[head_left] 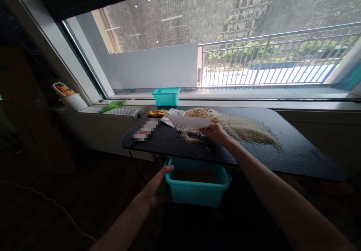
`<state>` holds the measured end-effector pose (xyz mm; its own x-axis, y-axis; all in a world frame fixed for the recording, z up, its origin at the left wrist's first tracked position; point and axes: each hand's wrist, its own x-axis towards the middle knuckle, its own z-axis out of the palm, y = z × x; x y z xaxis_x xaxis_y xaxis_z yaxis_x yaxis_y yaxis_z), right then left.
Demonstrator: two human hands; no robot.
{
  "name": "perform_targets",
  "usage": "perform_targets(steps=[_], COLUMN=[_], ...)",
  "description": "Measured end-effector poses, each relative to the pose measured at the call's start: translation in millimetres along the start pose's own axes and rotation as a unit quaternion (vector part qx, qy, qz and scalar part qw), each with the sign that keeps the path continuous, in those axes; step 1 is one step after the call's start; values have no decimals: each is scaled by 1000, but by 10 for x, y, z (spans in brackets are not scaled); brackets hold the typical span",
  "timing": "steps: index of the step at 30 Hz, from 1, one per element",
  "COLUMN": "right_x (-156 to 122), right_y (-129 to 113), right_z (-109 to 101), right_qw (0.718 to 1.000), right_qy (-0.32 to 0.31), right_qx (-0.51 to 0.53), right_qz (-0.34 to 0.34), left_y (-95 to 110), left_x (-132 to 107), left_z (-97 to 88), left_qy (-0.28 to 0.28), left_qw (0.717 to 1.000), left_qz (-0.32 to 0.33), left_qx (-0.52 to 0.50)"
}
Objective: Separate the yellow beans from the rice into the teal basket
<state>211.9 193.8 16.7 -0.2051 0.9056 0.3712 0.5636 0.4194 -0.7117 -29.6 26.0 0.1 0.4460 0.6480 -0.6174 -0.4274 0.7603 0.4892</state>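
Note:
My left hand [158, 183] is closed on the left rim of a turquoise plastic bin [194, 192], held just below the table's front edge. A dark layer of grain-like contents lies inside it, too dim to name. Above the table, my right hand [216, 132] grips the right end of a white slotted plastic piece [191, 122], its slots along the lower edge. Beneath that edge lies a small patch of pale grains [191, 138]. Behind and right of the hand spreads a long heap of pale, rice-like grains [245, 128], with yellow-orange kernels [201, 112] at its left end.
The dark table [299, 145] stands against the window. On it at left are a blurred-out flat object [146, 129], yellow-orange items [156, 113] and crumpled white paper [169, 116]. A second turquoise bin [166, 97] stands by the sill. A radiator [109, 125] is left; a cable [50, 202] crosses the floor.

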Motion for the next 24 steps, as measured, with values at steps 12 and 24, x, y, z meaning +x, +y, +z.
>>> perform_targets(steps=[12, 24], right_x=[-195, -623], right_y=[-66, -326], right_z=[-237, -574], right_qw=[997, 996], right_qy=[-77, -30], right_qx=[15, 56], right_qz=[4, 64], left_y=[2, -43], left_x=[34, 148], left_z=[18, 95], left_qy=[12, 5], left_qw=[1000, 1000], left_qz=[-6, -8], left_qx=[24, 27])
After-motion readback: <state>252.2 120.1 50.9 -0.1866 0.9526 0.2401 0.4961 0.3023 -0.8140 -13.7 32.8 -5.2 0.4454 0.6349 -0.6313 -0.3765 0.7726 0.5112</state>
